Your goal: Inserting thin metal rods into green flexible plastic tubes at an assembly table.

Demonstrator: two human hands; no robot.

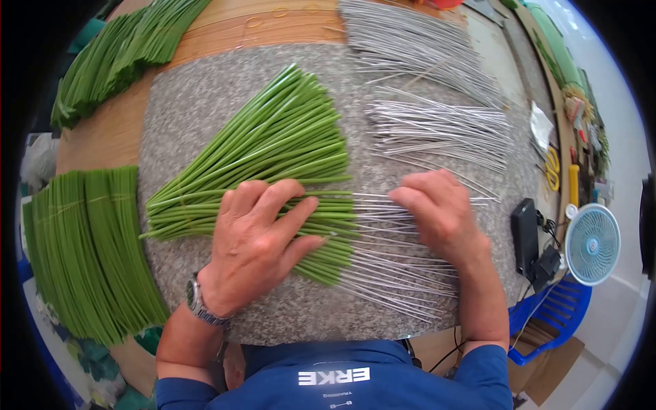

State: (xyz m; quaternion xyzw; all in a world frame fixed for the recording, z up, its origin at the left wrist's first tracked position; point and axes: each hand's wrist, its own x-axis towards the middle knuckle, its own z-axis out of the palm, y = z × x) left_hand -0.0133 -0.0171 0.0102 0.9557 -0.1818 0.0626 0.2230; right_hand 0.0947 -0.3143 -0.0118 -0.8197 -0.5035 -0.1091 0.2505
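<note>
A fan of green plastic tube stems [266,140] lies on the grey speckled board, gathered closely at its left end. Over the lower stems rests my left hand [256,239], its fingers spread and touching them. Thin metal wires [396,277] stick out to the right from the ends of the lower stems. My right hand [441,215] is closed in a pinch on a wire [372,195] beside the stem ends; its fingertips partly hide the grip. Above that hand lies a loose pile of wires [437,130], with a larger wire bundle [417,44] farther back.
Bundles of long green leaves lie at the near left [89,246] and far left [130,55]. On the right are yellow scissors [552,169], a black box-shaped device [525,236] with cables, a small round fan [592,244] and a blue chair [560,311].
</note>
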